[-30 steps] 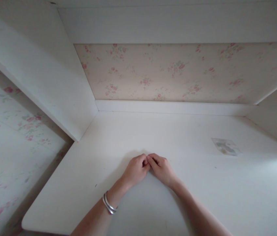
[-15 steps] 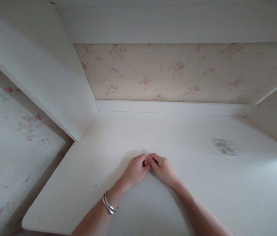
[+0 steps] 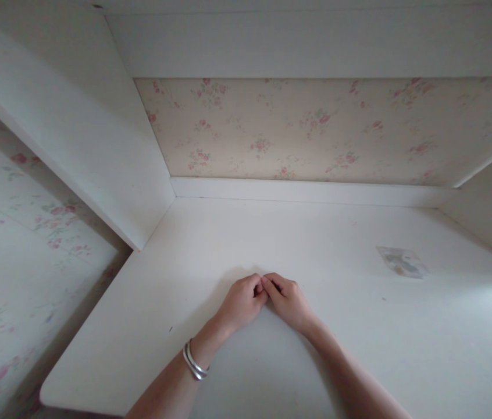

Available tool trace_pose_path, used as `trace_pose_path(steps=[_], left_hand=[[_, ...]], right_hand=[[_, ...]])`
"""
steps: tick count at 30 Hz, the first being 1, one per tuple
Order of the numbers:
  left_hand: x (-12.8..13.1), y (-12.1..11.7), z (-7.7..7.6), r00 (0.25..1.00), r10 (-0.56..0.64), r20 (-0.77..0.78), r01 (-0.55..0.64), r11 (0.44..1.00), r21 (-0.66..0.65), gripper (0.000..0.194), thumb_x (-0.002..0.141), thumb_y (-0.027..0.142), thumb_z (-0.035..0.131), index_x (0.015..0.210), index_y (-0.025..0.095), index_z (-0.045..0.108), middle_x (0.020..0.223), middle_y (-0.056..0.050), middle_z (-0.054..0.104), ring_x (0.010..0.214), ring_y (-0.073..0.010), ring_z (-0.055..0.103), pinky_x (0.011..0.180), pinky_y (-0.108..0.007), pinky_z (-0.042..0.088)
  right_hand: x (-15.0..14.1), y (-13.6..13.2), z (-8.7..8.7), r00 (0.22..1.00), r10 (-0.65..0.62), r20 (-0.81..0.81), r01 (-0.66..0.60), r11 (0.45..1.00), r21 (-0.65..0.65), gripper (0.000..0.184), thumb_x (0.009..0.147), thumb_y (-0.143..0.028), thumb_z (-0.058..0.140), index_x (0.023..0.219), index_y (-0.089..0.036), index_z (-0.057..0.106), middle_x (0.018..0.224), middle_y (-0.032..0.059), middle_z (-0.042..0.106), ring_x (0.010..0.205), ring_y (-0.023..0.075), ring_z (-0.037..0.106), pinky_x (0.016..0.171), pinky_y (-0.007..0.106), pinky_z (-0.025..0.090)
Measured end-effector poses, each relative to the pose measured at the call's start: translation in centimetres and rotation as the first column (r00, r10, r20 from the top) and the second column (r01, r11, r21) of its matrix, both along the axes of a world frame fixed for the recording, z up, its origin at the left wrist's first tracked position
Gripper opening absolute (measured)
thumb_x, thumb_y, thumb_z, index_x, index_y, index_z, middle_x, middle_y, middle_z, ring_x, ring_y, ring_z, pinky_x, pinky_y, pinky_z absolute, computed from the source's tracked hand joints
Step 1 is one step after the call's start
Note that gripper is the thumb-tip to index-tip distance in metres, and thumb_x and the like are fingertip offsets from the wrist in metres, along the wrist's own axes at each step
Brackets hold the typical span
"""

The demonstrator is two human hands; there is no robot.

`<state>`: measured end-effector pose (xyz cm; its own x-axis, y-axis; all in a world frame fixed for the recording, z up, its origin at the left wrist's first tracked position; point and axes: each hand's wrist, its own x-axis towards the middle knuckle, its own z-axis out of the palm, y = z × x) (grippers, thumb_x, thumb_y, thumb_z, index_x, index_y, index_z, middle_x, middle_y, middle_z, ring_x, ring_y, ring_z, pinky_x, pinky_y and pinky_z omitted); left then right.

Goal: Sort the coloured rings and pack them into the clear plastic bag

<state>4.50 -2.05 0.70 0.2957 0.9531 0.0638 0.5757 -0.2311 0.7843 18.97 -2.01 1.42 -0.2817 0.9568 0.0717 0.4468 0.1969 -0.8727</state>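
On the white desktop (image 3: 272,233), close to its near side, the left hand (image 3: 239,299) and the right hand (image 3: 290,299) meet, their tips touching. Each is curled in with its fingers folded and the thumb drawn against them, so neither is spread. Whether something tiny is pinched where they meet, I can't tell from where I stand. The small clear plastic packet (image 3: 403,262) lies flat, well off to the right and a bit farther back than the hands, touching neither; what's inside is too blurred to name.

I'd reckon that packet is very light, thin and soft, likely a little slippery, and hardly fragile unless its contents are. Being so flat, it would be best caught by an edge or a corner, lifted with a fingertip and then pinched.

As for the count: two hands, one packet, and what look like two silver bangles (image 3: 192,366) on the left wrist, though they might be one double band. One dark sliver (image 3: 170,329) lies left of the hands and one small speck (image 3: 384,299) sits nearer the packet. Behind runs one strip of floral wallpaper (image 3: 316,128).
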Motion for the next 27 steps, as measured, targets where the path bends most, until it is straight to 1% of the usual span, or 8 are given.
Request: trace_pose_path(steps=[8,13,16,19,21,23,25,27], left_hand=[[-0.1,0.0,0.4,0.998,-0.015,0.060,0.016,1.000,-0.021,0.018,0.083,0.024,0.046,0.066,0.018,0.043,0.058,0.005,0.045,0.055,-0.0090,0.041,0.053,-0.021,0.028],[-0.1,-0.1,0.3,0.996,0.021,0.088,-0.016,0.998,-0.057,0.026,0.083,0.037,0.050,0.067,0.018,0.042,0.058,0.006,0.042,0.054,-0.0085,0.038,0.052,-0.021,0.027],[-0.1,0.0,0.2,0.995,0.027,0.099,-0.021,0.998,-0.062,0.025,0.083,0.037,0.051,0.068,0.018,0.044,0.060,0.006,0.044,0.056,-0.0088,0.040,0.054,-0.021,0.028],[-0.1,-0.1,0.1,0.994,0.032,0.109,-0.027,0.999,-0.042,0.021,0.083,0.035,0.051,0.071,0.018,0.045,0.062,0.005,0.046,0.058,-0.0092,0.041,0.055,-0.021,0.030],[-0.1,-0.1,0.1,0.993,0.035,0.111,-0.032,0.999,-0.029,0.020,0.083,0.034,0.051,0.073,0.018,0.046,0.063,0.005,0.048,0.059,-0.0095,0.042,0.056,-0.021,0.030],[-0.2,-0.2,0.1,0.993,0.034,0.111,-0.032,0.999,-0.026,0.019,0.084,0.035,0.051,0.074,0.018,0.047,0.064,0.004,0.049,0.060,-0.0098,0.043,0.057,-0.021,0.031],[-0.2,-0.2,0.1,0.994,0.030,0.109,-0.028,0.999,-0.024,0.019,0.084,0.035,0.051,0.074,0.019,0.047,0.065,0.004,0.050,0.060,-0.0099,0.044,0.057,-0.021,0.031],[-0.2,-0.2,0.1,0.994,0.026,0.104,-0.024,1.000,-0.019,0.019,0.083,0.035,0.051,0.074,0.019,0.048,0.065,0.004,0.050,0.060,-0.0099,0.044,0.057,-0.021,0.032]], right_hand=[[0.3,0.0,0.0,0.999,-0.015,-0.033,0.013,0.999,-0.052,0.037,0.089,-0.046,0.039,0.081,-0.020,0.064,0.073,-0.0003,0.062,0.069,0.0130,0.055,0.063,0.023,0.041],[5.5,1.1,0.2,0.975,-0.203,0.090,0.205,0.978,-0.025,0.039,0.086,-0.051,0.041,0.092,-0.020,0.064,0.065,0.0002,0.058,0.061,0.0145,0.053,0.056,0.024,0.041],[11.3,2.6,0.6,0.855,-0.414,0.311,0.360,0.907,0.218,0.038,0.085,-0.050,0.041,0.093,-0.021,0.064,0.080,0.0046,0.064,0.071,0.0182,0.058,0.066,0.030,0.044],[17.6,4.2,1.0,0.626,-0.577,0.525,0.324,0.805,0.498,0.041,0.085,-0.048,0.037,0.099,-0.021,0.065,0.100,0.0109,0.063,0.093,0.0278,0.056,0.080,0.042,0.042],[21.5,5.0,1.2,0.455,-0.634,0.625,0.324,0.772,0.547,0.048,0.082,-0.052,0.039,0.111,-0.022,0.063,0.113,0.0155,0.057,0.102,0.0360,0.052,0.080,0.050,0.040],[24.6,5.5,1.2,0.343,-0.654,0.674,0.408,0.750,0.521,0.061,0.075,-0.061,0.046,0.122,-0.024,0.057,0.124,0.0189,0.050,0.108,0.0430,0.047,0.076,0.055,0.038],[26.8,5.6,0.9,0.319,-0.636,0.702,0.490,0.745,0.452,0.069,0.068,-0.065,0.053,0.125,-0.026,0.056,0.131,0.0226,0.045,0.112,0.0460,0.044,0.073,0.056,0.036],[28.1,5.5,0.3,0.377,-0.662,0.648,0.517,0.731,0.446,0.065,0.063,-0.063,0.060,0.117,-0.026,0.062,0.128,0.0232,0.048,0.110,0.0430,0.048,0.072,0.052,0.036]])
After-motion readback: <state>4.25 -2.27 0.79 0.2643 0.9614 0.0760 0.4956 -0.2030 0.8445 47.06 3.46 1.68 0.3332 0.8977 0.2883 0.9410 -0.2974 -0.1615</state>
